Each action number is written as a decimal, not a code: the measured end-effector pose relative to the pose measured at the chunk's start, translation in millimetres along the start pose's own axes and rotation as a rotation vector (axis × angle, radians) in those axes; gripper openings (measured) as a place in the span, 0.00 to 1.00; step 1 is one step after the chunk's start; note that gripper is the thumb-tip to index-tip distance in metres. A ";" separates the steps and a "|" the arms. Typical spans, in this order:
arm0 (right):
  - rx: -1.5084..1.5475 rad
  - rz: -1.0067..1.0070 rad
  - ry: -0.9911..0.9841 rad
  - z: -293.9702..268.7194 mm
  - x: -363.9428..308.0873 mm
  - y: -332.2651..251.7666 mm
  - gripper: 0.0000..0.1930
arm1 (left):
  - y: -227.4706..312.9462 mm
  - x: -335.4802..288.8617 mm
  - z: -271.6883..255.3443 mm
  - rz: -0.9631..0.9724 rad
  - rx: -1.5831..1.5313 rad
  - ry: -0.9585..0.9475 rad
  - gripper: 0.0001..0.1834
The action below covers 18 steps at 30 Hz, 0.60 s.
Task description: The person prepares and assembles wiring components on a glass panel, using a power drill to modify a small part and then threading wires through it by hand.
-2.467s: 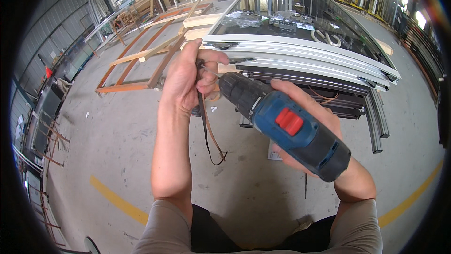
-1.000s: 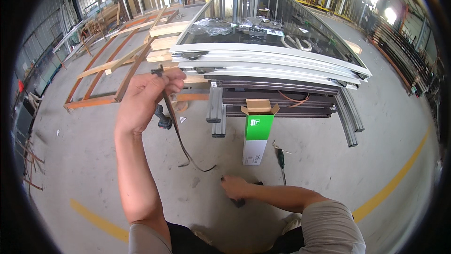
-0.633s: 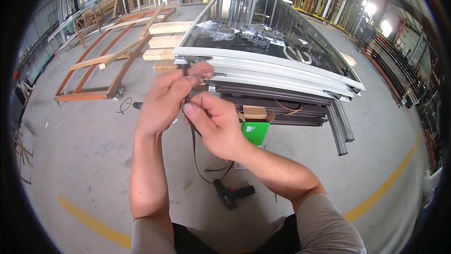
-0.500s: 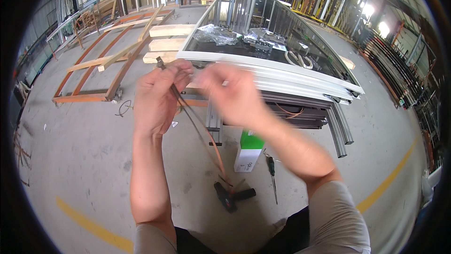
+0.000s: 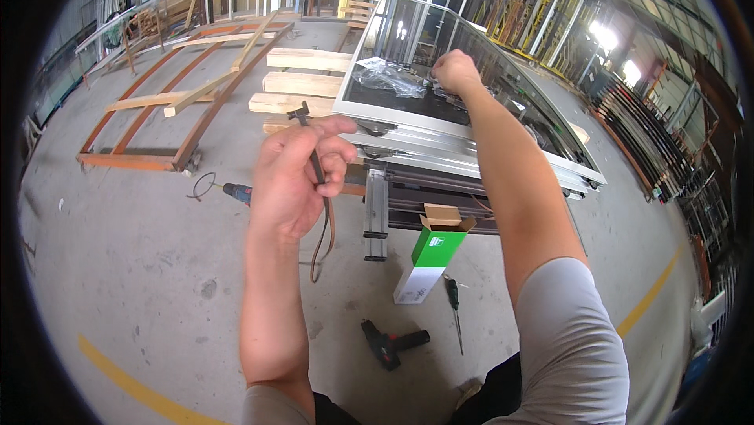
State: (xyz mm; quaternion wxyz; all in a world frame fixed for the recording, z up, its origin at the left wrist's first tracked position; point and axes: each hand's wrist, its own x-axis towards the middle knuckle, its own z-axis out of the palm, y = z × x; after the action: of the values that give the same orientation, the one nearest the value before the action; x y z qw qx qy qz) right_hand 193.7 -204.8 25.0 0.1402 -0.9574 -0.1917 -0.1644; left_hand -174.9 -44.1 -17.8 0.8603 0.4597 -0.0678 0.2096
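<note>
My left hand (image 5: 290, 181) is closed around a thin, dark, flexible strip with a small T-shaped fitting (image 5: 299, 113) at its upper end. The strip's lower part (image 5: 328, 228) hangs in a loop below the fingers. My right arm stretches forward over the glass panel in a white frame (image 5: 428, 120). At the end of it, my right hand (image 5: 457, 74) is curled among small parts lying on the glass. Whatever its fingers hold, if anything, cannot be made out. Beside that hand lies a crumpled clear plastic bag (image 5: 389, 79).
An open green-and-white box (image 5: 436, 252) stands on the floor below the frame. Near it lie a screwdriver (image 5: 453, 295) and a cordless drill (image 5: 383, 345). A blue power tool (image 5: 237, 192) lies left. Timber beams (image 5: 302, 82) and an orange metal frame (image 5: 129, 162) are farther off.
My right hand has left the left hand and gone forward onto the glass panel. The left hand keeps the strip, whose T-shaped top now shows. My view has shifted slightly.
</note>
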 end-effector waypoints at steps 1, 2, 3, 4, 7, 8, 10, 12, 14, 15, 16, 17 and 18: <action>0.039 0.005 0.006 -6.4 -5.6 -11.0 0.15 | 1.9 -0.5 -4.8 -0.001 0.003 0.004 0.17; 0.029 -0.033 -0.018 -12.4 -11.3 -22.5 0.13 | 3.1 -0.5 -10.2 -0.002 0.007 0.010 0.17; 0.035 -0.121 -0.008 -13.7 -10.8 -14.7 0.13 | 0.3 1.9 -10.4 -0.008 0.000 -0.002 0.16; 0.042 -0.211 0.002 -13.2 -9.6 -9.7 0.13 | -3.3 3.7 -10.8 -0.011 -0.006 0.003 0.17; -0.019 -0.220 -0.214 -8.3 -7.3 -14.1 0.15 | -9.5 6.3 -10.0 -0.023 0.001 0.015 0.17; -0.021 -0.178 -0.190 -5.3 -4.8 -16.2 0.14 | -9.8 5.7 -8.3 -0.029 0.009 0.015 0.16; -0.028 -0.079 -0.151 5.1 -1.3 -9.0 0.14 | -13.1 4.6 -4.5 -0.042 0.019 0.012 0.15; -0.092 -0.108 0.109 7.7 -4.0 -1.4 0.09 | -15.3 4.9 -2.0 -0.038 0.028 0.015 0.14; 0.041 -0.281 0.294 -17.2 -22.4 -15.4 0.07 | -10.5 3.7 0.9 -0.028 0.086 0.050 0.14; 0.223 -0.331 0.296 -32.2 -36.1 -26.8 0.10 | -9.5 1.1 2.9 -0.026 0.117 0.074 0.14; 0.407 -0.378 0.290 -47.5 -53.8 -38.3 0.15 | -9.8 -1.3 4.2 -0.029 0.111 0.060 0.14; 0.626 -0.410 0.242 -59.2 -83.7 -50.3 0.13 | -18.0 5.1 3.2 -0.046 0.084 0.044 0.14; 0.860 -0.447 0.204 -70.9 -125.3 -68.4 0.12 | -20.1 5.9 4.6 -0.047 0.072 0.026 0.14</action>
State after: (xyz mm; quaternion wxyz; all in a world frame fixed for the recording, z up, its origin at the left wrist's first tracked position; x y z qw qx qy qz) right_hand 37.6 -207.9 57.1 0.5021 -0.7272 -0.4281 -0.1892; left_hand -160.7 -56.0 -28.7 0.8487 0.4891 -0.0384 0.1975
